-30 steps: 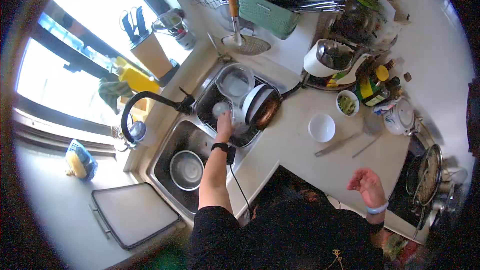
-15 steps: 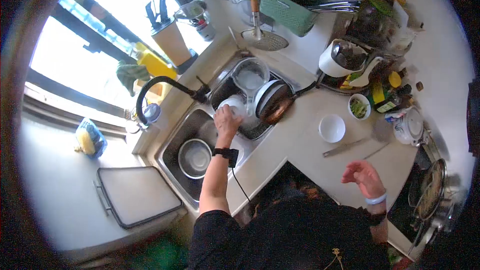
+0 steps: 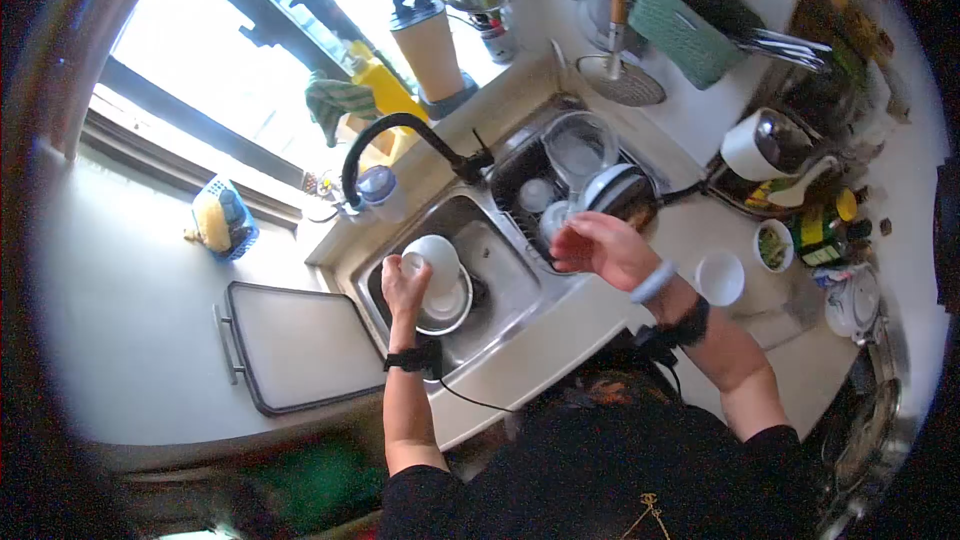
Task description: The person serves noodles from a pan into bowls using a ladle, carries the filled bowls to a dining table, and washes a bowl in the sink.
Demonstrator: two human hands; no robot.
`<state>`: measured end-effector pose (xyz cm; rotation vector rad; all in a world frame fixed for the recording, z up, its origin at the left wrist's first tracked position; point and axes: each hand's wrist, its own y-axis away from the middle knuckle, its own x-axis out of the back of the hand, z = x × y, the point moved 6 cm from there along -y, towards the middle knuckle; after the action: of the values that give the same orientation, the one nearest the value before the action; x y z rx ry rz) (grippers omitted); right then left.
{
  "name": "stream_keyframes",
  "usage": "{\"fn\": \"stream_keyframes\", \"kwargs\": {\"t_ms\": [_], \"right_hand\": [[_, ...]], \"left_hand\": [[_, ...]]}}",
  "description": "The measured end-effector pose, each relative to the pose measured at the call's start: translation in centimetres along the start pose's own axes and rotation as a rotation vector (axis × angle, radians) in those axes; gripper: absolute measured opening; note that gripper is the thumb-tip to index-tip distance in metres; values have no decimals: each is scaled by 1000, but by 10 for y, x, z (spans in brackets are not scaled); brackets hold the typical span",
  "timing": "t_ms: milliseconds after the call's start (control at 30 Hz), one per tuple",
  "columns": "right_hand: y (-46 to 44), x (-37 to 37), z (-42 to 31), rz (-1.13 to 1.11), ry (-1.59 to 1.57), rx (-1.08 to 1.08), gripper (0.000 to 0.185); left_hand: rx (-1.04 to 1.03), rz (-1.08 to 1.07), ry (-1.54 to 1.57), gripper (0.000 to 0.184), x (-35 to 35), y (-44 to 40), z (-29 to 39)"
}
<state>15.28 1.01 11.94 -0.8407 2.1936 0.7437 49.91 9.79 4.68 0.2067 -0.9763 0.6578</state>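
My left hand (image 3: 405,287) grips a white bowl (image 3: 437,255) by its edge, tilted over a round metal basin (image 3: 462,318) that sits in the left sink (image 3: 510,270). My right hand (image 3: 605,245) hovers above the front edge of the right sink, fingers stretched out and holding nothing. Beneath and beyond it, the right sink has a clear strainer-like pot (image 3: 580,145), a small white dish (image 3: 536,195) and a pan with a white rim (image 3: 612,185). Part of these dishes is hidden by my right hand.
A black faucet (image 3: 400,120) arches over the sinks. On the left lies a white cutting board (image 3: 300,350). To the right stand a white bowl (image 3: 719,278) and a bowl of greens (image 3: 773,245). A knife block (image 3: 430,50) is on the sill, near a green basket (image 3: 690,30).
My left hand has gone from the right sink to the left one, carrying a white bowl. My right hand has moved left from the counter to the right sink. The view has shifted.
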Motion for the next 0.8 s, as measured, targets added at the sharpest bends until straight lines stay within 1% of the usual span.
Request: {"fn": "stream_keyframes", "kwargs": {"t_ms": [33,100,133,167,200,300,333,367,400,433,500,533,567,633,667,733,767,800], "right_hand": [[-28,-2,4,43,-34,9,18],[-85,0,21,129,-15,-38,14],[-111,-1,25,123,-4,-36,14],[-135,6,30,233,116,-64,13],[-159,15,35,343,237,-91,11],[-235,46,39,471,834,-80,27],[-257,52,40,464,841,-75,27],[-276,53,29,511,1198,30,32],[-290,43,16,552,1553,146,36],[-304,40,15,535,1558,149,36],[-324,33,6,640,1608,41,38],[-338,30,4,636,1701,132,35],[-350,36,2,619,1705,135,35],[-374,35,10,285,2240,149,33],[-380,40,13,274,2243,150,33],[-384,61,16,464,2196,132,30],[-387,76,22,448,2203,120,30],[-390,90,20,526,2177,191,30]], "left_hand": [[2,11,4,46,5,-5,-9],[-7,38,-18,42,17,-14,-23],[8,37,-45,40,13,-21,-38],[12,46,-62,42,19,-21,-29],[9,39,-48,44,11,-26,-42],[37,10,-17,48,-5,-37,-63],[65,4,-5,47,-9,-40,-69],[93,-2,7,47,-15,-44,-74],[69,8,16,46,-16,-50,-68],[55,19,20,45,-16,-52,-65],[28,53,73,46,-20,-59,-66],[43,61,72,47,-24,-62,-68],[57,70,71,47,-26,-64,-69],[79,97,88,49,-31,-66,-75],[81,114,94,49,-34,-68,-78],[99,127,101,48,-35,-71,-84],[71,151,93,48,-34,-74,-80],[43,174,85,47,-33,-77,-78]]}}
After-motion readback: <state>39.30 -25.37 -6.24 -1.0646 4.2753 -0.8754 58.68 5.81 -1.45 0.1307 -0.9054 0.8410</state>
